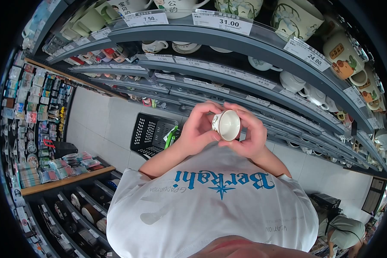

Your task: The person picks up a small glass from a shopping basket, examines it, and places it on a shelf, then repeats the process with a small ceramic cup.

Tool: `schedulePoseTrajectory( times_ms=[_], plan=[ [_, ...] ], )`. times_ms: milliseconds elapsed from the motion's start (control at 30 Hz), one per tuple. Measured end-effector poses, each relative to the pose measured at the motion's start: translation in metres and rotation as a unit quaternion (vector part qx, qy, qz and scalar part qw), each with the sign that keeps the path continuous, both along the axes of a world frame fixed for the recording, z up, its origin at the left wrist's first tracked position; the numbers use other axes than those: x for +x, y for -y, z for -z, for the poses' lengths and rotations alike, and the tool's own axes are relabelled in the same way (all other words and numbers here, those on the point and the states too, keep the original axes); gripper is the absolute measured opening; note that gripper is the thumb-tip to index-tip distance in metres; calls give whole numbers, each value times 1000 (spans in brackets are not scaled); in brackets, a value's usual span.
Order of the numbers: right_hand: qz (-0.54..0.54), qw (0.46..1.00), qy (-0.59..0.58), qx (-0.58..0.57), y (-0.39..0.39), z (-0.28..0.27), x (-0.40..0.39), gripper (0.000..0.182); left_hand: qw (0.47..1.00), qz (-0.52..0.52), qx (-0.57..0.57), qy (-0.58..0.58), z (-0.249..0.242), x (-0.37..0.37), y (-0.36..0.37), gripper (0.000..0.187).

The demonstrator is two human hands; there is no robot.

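A small white cup with a brownish rim is held between both hands in front of my chest. Its open mouth faces up toward me, showing a bare pale inside, and part of a dark pattern shows on its outer left side. My left hand wraps the cup from the left side of the view. From the right side, my right hand closes round it, fingertips on the rim and wall. The cup's underside is hidden.
Shelves with price tags and mugs curve across the top and right. A black shopping basket with a green item inside stands on the floor. Packaged goods lie at left; another person is at lower right.
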State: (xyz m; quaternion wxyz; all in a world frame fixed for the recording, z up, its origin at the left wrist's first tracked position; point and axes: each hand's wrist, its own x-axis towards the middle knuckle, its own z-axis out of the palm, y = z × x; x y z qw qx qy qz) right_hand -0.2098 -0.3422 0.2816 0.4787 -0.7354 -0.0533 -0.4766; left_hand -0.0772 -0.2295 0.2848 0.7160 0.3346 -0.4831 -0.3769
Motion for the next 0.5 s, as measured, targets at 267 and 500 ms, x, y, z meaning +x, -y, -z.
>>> schedulePoseTrajectory(
  times_ms=[267,500],
  plan=[
    [51,998,-30,10,0,3,2,78,949,138,126,-252,4,-6,-1,61],
    [48,986,-137,85,0,-2,-3,68,911,162,132,-354,21,-6,3,47]
  ],
)
